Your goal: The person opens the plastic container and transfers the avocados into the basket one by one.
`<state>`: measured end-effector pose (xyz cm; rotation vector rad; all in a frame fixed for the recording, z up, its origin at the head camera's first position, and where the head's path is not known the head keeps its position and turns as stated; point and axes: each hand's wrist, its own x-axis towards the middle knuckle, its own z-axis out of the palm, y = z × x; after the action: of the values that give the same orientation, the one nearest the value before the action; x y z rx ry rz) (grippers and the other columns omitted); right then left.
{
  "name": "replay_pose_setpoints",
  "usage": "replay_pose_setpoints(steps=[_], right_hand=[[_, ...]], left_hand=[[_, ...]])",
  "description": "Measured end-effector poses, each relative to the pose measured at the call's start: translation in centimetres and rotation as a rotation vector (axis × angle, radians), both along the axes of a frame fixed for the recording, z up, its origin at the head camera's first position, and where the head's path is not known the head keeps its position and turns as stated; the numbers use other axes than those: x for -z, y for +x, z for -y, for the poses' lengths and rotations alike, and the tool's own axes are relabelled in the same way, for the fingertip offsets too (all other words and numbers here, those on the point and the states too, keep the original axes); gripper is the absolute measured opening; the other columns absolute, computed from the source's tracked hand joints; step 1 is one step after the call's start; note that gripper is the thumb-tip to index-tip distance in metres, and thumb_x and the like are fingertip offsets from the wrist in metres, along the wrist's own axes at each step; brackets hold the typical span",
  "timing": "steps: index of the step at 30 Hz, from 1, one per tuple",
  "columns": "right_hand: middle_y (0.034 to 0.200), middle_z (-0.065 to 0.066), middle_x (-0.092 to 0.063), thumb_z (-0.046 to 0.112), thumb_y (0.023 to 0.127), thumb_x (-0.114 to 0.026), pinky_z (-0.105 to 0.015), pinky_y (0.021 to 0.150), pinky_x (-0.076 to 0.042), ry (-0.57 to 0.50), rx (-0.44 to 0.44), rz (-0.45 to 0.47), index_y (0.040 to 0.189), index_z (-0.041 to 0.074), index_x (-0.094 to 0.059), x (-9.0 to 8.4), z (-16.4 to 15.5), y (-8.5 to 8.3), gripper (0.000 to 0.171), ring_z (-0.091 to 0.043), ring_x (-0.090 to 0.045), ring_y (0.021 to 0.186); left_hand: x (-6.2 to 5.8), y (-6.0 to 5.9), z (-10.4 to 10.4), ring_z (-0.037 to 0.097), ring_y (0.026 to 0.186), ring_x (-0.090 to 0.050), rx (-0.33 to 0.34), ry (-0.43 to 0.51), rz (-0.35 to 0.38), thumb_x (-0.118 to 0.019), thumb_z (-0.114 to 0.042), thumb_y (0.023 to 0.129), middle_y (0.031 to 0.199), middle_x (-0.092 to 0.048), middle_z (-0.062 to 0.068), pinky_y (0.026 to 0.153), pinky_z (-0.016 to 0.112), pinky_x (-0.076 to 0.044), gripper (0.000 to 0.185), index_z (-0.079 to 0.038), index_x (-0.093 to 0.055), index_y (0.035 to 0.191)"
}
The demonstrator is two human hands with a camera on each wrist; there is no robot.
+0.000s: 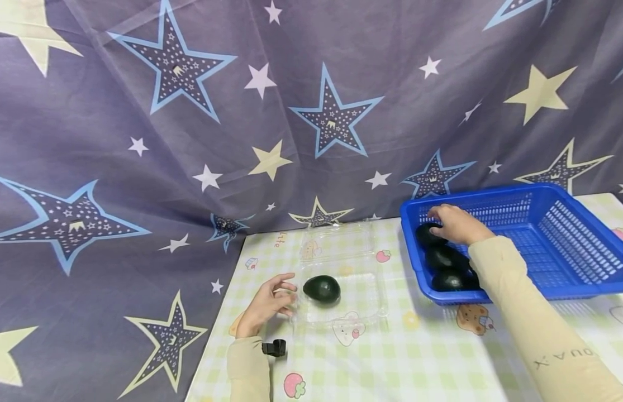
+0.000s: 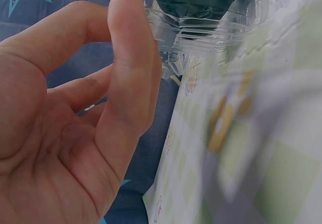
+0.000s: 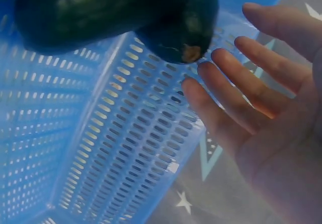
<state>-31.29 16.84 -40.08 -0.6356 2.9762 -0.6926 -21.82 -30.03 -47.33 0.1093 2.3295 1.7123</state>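
My right hand (image 1: pixel 457 224) reaches into the blue basket, over the farthest of several dark green avocados (image 1: pixel 448 258) along its left side. In the right wrist view its fingers are spread and nearly straight, fingertips right at the brown-marked end of one avocado (image 3: pixel 183 32). A single avocado (image 1: pixel 322 290) lies in the left part of a clear plastic clamshell box (image 1: pixel 360 293), whose lid is folded back toward the curtain. Beside that box's left edge is my left hand (image 1: pixel 268 301), fingers loosely bent and holding nothing. The left wrist view shows its fingertips close to the ridged plastic edge.
The blue slotted basket (image 1: pixel 575 237) stands at the right of the table. A checked cloth (image 1: pixel 371 363) with cartoon prints covers the table. Behind and to the left hangs a purple-grey star curtain (image 1: pixel 231 128). A black strap piece (image 1: pixel 275 348) sits at my left wrist.
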Motion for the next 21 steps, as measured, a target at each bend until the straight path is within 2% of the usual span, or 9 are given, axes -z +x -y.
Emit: replay_pose_setpoints(steps=[8,14,21], right_hand=[[0.132,-0.03,-0.055,0.012,0.096,-0.064,-0.063,0.107,-0.041,-0.029,-0.003,-0.011,0.132,-0.009,-0.055,-1.0,0.9,1.0,0.044,-0.047,-0.05,0.124],[0.137,-0.029,-0.052,0.013,0.097,-0.064,-0.063,0.109,-0.039,-0.039,-0.015,-0.056,0.135,-0.005,-0.055,-2.0,2.2,2.1,0.044,-0.046,-0.046,0.128],[0.138,-0.027,-0.052,0.015,0.096,-0.065,-0.062,0.108,-0.041,-0.039,-0.033,-0.109,0.136,-0.001,-0.055,-3.1,3.8,3.3,0.044,-0.044,-0.047,0.128]], left_hand=[[0.2,0.0,0.0,0.029,0.089,-0.065,0.002,-0.01,-0.008,-0.067,-0.001,0.089,0.124,-0.053,0.029,0.063,0.035,-0.064,0.065,0.0,-0.041,0.148],[0.1,0.0,0.1,0.026,0.086,-0.065,0.004,0.003,-0.004,-0.067,-0.001,0.09,0.122,-0.054,0.027,0.062,0.033,-0.064,0.063,0.001,-0.04,0.148],[0.1,-0.1,0.0,0.022,0.084,-0.065,0.008,-0.005,-0.011,-0.067,-0.002,0.09,0.12,-0.055,0.024,0.062,0.034,-0.064,0.064,0.001,-0.04,0.148]])
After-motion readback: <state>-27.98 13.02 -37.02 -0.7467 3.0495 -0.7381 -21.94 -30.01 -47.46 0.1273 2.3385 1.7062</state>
